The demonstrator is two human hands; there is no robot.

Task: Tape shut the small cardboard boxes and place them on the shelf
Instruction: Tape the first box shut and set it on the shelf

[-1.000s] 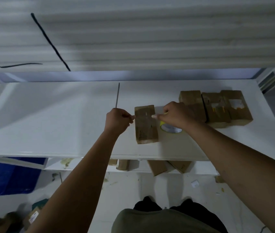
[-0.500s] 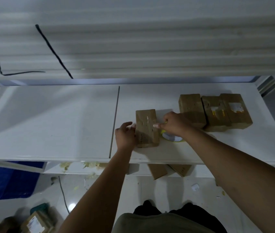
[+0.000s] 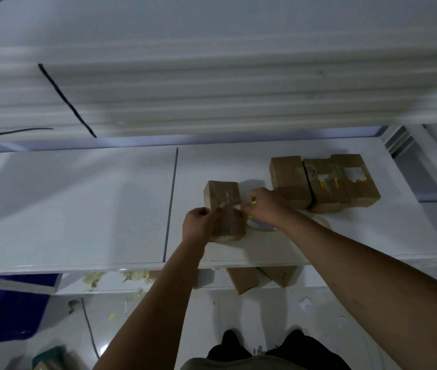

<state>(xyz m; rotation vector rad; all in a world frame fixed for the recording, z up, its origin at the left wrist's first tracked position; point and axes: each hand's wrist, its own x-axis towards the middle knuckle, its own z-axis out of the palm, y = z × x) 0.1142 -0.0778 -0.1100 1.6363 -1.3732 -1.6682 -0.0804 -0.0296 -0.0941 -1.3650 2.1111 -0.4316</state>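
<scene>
A small brown cardboard box (image 3: 221, 193) lies on the white shelf (image 3: 78, 209), just right of the shelf's seam. My left hand (image 3: 198, 225) rests against the box's left side, its fingertips pinched on a shiny strip of clear tape that crosses the top of the box. My right hand (image 3: 265, 206) is at the box's right edge and grips a tape roll (image 3: 261, 227) with a yellow core; the hand hides most of the roll. The box's right face is hidden behind this hand.
Three more cardboard boxes (image 3: 289, 180) (image 3: 324, 182) (image 3: 356, 180) stand side by side at the back right of the shelf. On a lower shelf lie two boxes (image 3: 241, 279) (image 3: 278, 275) and some scraps. A blue bin (image 3: 12, 308) sits at the lower left.
My left hand has moved right, from beside the box's left edge onto its top, still pinched. My right hand stays at the box's right edge with the roll.
</scene>
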